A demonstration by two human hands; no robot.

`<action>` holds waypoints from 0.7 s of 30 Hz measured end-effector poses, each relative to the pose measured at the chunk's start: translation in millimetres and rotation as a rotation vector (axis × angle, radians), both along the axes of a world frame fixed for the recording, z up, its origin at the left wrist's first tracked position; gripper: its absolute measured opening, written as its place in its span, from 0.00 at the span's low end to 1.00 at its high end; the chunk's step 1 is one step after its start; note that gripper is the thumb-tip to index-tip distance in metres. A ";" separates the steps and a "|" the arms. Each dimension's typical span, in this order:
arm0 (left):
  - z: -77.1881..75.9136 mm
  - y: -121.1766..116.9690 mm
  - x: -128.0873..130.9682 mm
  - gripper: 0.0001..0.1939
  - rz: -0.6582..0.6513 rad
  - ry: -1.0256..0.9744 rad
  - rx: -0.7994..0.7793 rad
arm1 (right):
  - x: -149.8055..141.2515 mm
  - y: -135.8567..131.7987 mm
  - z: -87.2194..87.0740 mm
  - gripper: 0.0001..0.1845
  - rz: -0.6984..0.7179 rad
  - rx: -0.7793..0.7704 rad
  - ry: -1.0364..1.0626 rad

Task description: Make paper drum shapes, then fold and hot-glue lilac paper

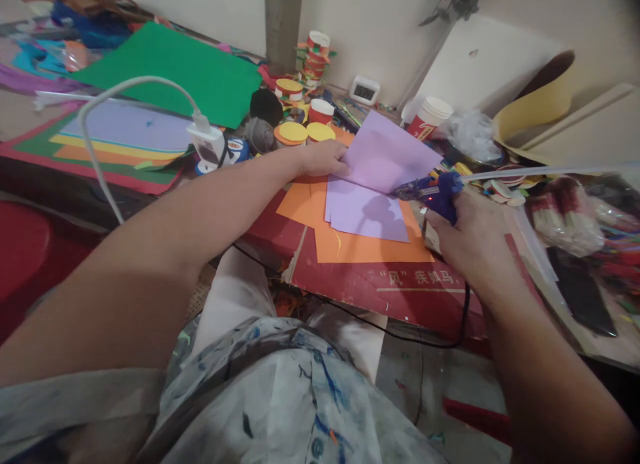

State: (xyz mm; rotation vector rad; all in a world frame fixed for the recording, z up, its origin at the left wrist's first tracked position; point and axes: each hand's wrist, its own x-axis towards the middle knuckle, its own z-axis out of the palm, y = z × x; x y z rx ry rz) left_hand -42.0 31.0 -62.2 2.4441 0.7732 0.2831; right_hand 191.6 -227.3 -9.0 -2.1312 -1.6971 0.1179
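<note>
My left hand [324, 159] pinches the left corner of a purple paper sheet [390, 151], which is raised and tilted above the table. In my right hand [467, 231] is a blue hot glue gun [440, 192] with a small red light on its body. A long clear glue stick [545, 173] sticks out of its back end. The gun's nozzle lies close to the lower edge of the raised sheet; whether they touch I cannot tell. Below are more purple sheets [367, 217], lying on orange paper [373, 251].
A red board [350, 284] covers the table's front edge, with a black cord hanging below. Yellow-topped cups [291, 134], a white timer [365, 91] and a paper cup [431, 117] stand behind. To the left are green sheet [175, 71] and a white charger [206, 144] with cable.
</note>
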 end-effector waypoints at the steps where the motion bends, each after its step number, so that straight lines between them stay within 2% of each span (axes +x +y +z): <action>1: -0.9 0.6 -0.3 0.16 -0.001 0.001 -0.004 | -3.3 0.8 -0.7 0.17 -0.040 -0.012 -0.037; 4: -1.4 0.7 -1.3 0.18 -0.018 0.002 -0.025 | -15.2 6.9 -6.4 0.19 -0.075 -0.021 -0.056; 8: 1.6 -1.9 -1.7 0.17 -0.022 -0.002 -0.022 | -27.2 19.3 -15.0 0.21 0.039 0.060 -0.011; 11: 2.1 -4.2 -1.3 0.22 -0.014 -0.030 -0.025 | -30.0 25.5 -17.6 0.24 0.068 0.069 -0.006; 13: 0.9 -5.4 -0.9 0.25 -0.012 -0.069 -0.045 | -28.7 26.0 -17.9 0.21 0.065 0.063 0.005; 17: -1.5 -6.2 -0.3 0.24 -0.010 -0.116 -0.108 | -24.8 22.3 -17.8 0.17 0.039 0.025 0.060; 21: -0.9 -4.7 -0.4 0.21 0.012 -0.079 -0.064 | -32.0 23.6 -16.1 0.18 0.048 0.043 0.008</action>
